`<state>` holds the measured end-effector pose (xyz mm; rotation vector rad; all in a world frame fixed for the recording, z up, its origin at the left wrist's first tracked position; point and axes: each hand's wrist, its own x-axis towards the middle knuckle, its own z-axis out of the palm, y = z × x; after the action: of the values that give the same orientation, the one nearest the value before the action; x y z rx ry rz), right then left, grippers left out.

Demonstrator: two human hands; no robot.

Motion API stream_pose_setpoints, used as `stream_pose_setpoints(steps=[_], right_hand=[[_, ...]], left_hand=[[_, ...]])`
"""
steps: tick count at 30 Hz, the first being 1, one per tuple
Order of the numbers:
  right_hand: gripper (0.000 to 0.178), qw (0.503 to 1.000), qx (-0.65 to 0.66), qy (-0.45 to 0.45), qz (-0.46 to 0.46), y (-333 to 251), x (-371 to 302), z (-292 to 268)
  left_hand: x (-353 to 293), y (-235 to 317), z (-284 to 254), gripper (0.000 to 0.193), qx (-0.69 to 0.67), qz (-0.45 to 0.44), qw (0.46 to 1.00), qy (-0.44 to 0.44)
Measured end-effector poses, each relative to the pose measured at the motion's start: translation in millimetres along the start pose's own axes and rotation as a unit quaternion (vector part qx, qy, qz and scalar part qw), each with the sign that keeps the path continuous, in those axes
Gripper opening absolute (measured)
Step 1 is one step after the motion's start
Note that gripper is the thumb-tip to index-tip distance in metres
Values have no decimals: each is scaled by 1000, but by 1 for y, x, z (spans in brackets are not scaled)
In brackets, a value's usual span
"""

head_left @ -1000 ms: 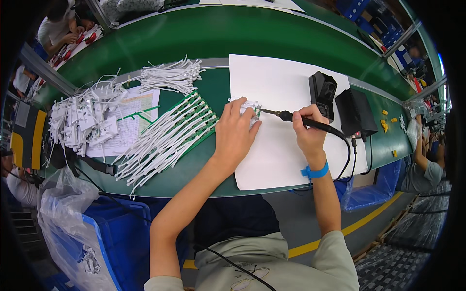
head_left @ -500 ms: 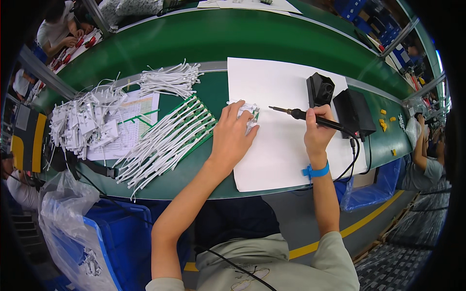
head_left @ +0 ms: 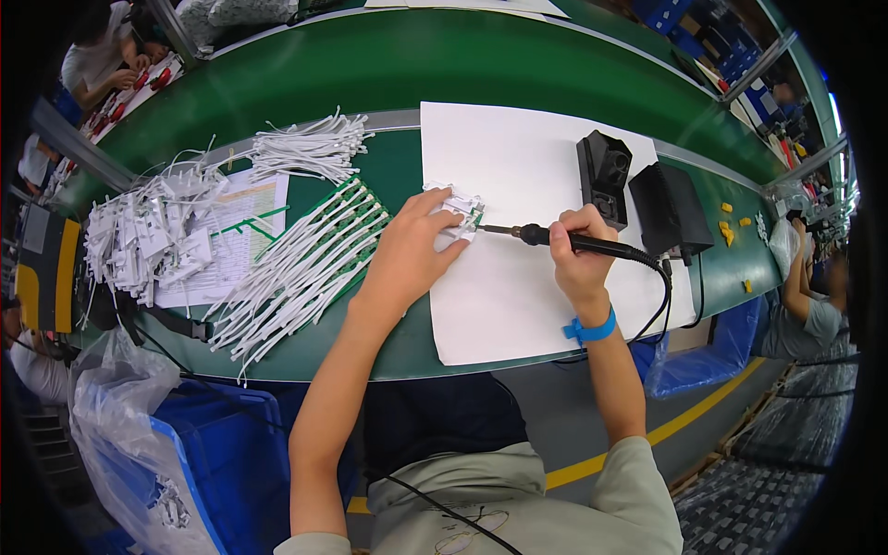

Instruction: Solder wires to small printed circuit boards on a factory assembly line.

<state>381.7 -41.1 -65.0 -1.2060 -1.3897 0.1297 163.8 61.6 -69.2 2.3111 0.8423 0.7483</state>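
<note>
My left hand (head_left: 409,248) presses a small white plastic part (head_left: 462,203) against the white sheet (head_left: 518,314), with its fingers over the left side of it. A bit of green circuit board (head_left: 477,220) shows at that part's right edge; my fingers hide some of the rest. In my right hand (head_left: 583,259), closed round the black handle, is a soldering iron (head_left: 535,235). Its thin tip points left and meets the green board or lies right at it; actual contact is too small to tell. A blue wrist strap (head_left: 592,327) circles my right wrist.
Left of the sheet lie green boards with white cable ties (head_left: 296,268), a bundle of ties (head_left: 314,148) and heaped white plastic parts (head_left: 153,236). A black iron stand (head_left: 603,176) and black soldering station (head_left: 670,211) occupy the right, near yellow bits (head_left: 726,233). Co-workers sit beyond.
My right hand has brought the soldering iron left and slightly down, so its tip now reaches the board. My left hand still holds the white part. The view has shifted slightly.
</note>
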Motion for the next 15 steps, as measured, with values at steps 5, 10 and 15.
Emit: stream_pose_setpoints(steps=[5, 10, 15], right_hand=[[17, 1000, -10, -12, 17, -3, 1, 0], [16, 999, 1, -21, 30, -4, 1, 1], [16, 999, 8, -24, 27, -4, 0, 0]], left_hand=[[2, 0, -2, 30, 1, -6, 1000, -4], [2, -1, -2, 30, 1, -4, 1000, -6], [2, -1, -2, 30, -2, -15, 1000, -12]])
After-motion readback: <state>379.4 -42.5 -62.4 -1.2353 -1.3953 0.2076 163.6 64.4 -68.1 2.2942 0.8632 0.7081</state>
